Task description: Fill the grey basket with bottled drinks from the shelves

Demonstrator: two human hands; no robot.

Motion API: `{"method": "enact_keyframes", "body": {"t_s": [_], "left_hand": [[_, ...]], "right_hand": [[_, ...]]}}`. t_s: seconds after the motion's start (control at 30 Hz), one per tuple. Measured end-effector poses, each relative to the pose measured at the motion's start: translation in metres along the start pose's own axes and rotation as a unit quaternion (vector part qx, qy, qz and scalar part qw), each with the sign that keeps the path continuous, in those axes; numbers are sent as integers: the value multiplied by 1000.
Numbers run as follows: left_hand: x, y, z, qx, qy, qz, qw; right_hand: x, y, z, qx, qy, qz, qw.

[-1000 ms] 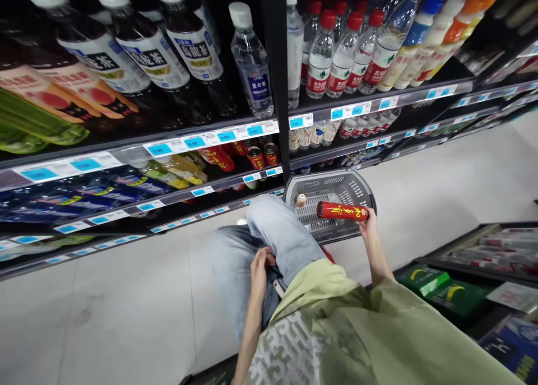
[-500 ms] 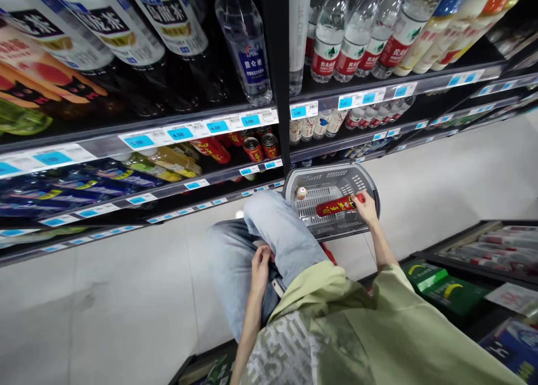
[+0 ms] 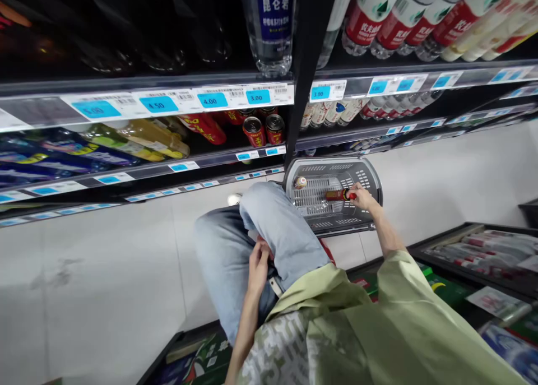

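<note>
My right hand [image 3: 362, 198] reaches into a grey shopping basket [image 3: 370, 175] on the floor, its fingers closed round the cap end of a red bottle [image 3: 337, 195] that lies low inside the basket. A small round can [image 3: 300, 182] stands at the basket's far left corner. My left hand [image 3: 258, 263] rests between my thighs in light blue jeans, fingers curled against the fabric; what they hold, if anything, is hidden.
Black shelves with blue price tags [image 3: 212, 100] line the left and far side, holding red cans [image 3: 264, 130], yellow bottles [image 3: 145, 136] and water bottles [image 3: 272, 23]. Low display bins [image 3: 483, 250] with packets stand at the right. White tiled floor [image 3: 105, 284] lies at left.
My right hand has lowered the red bottle from above the basket rim down into the basket. The view has moved closer to the shelves. My left hand has stayed on my lap.
</note>
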State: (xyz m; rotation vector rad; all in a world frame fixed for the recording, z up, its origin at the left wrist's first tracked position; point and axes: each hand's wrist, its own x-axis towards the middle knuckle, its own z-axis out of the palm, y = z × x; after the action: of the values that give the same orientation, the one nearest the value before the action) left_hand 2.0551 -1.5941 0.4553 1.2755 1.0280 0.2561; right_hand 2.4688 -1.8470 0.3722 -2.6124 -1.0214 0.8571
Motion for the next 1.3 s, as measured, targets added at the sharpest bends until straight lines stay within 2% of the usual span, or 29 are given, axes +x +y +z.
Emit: {"method": "enact_keyframes", "body": {"t_s": [0.1, 0.2, 0.33, 0.53, 0.83, 0.93, 1.07, 1.3], "left_hand": [[2, 1, 0, 2, -4, -2, 1000], [2, 2, 1, -10, -4, -17, 1000], [1, 2, 3, -28, 9, -42, 999], [1, 1, 6, -55, 22, -82, 995], [3, 1, 8, -67, 30, -114, 991], [4, 1, 9, -77, 39, -126, 988], [5, -1, 9, -73, 31, -108, 991], [7, -6, 10, -74, 24, -54, 996]], "right_hand": [[9, 1, 4, -28, -9, 16, 999], [30, -5, 13, -24, -5, 37, 999], [73, -21, 35, -5, 10, 89, 996], [135, -50, 74, -7, 15, 121, 992], [186, -83, 113, 36, 44, 153, 987], [192, -85, 115, 50, 54, 170, 983], [190, -85, 106, 74, 60, 184, 978], [176, -103, 65, 96, 97, 169, 976]]}}
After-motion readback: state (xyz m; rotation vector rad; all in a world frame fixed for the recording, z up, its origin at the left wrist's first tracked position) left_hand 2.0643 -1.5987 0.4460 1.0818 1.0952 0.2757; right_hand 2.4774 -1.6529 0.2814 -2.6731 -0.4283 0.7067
